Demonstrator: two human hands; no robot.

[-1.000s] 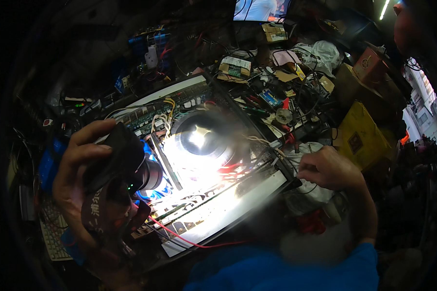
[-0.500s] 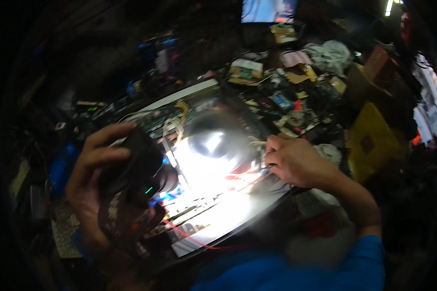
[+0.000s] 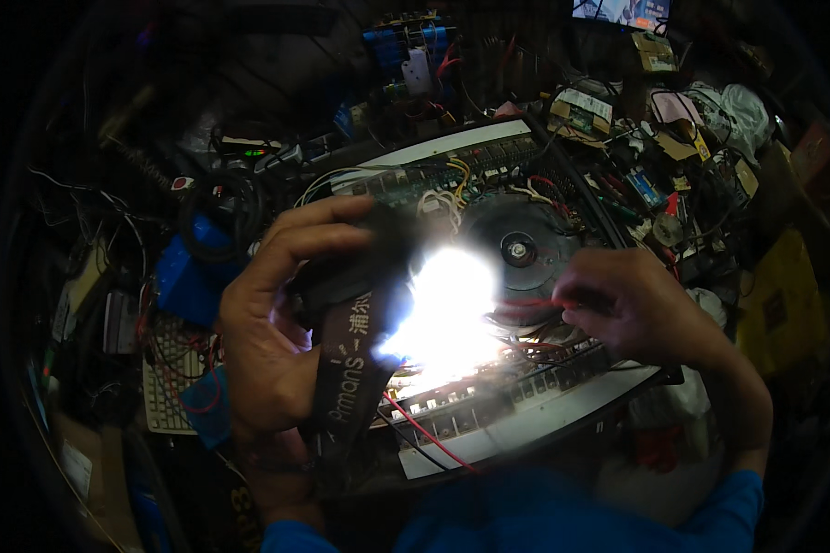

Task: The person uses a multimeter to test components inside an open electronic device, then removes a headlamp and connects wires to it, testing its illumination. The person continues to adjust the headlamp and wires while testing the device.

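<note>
A bright light shines into an open box of wires

The open box [image 3: 539, 415] lies in the middle of the scene, in front of the person, at a slant. It has a long pale strip on its near side and another on its far side. Inside, toward the right, sits a big, round, black disc [image 3: 542, 232] with a shiny bolt in its middle. White wires [image 3: 440, 206] bunch up to the left of the disc, and yellow wires [image 3: 461, 173] curl behind them. Rows of small parts line both long sides. The light is so strong that the middle of the box looks all white.

The left hand [image 3: 260, 309] is wrapped around a black lamp [image 3: 341, 269] over the left of the box. A dark strap [image 3: 346, 369] with pale letters hangs from the lamp. The right hand [image 3: 632, 300] is over the right side, its fingers curled and nearly closed. A red wire [image 3: 526, 302] runs to its fingertips, but one cannot tell if they pinch it.

A pale keyboard [image 3: 168, 396] lies to the left.
</note>
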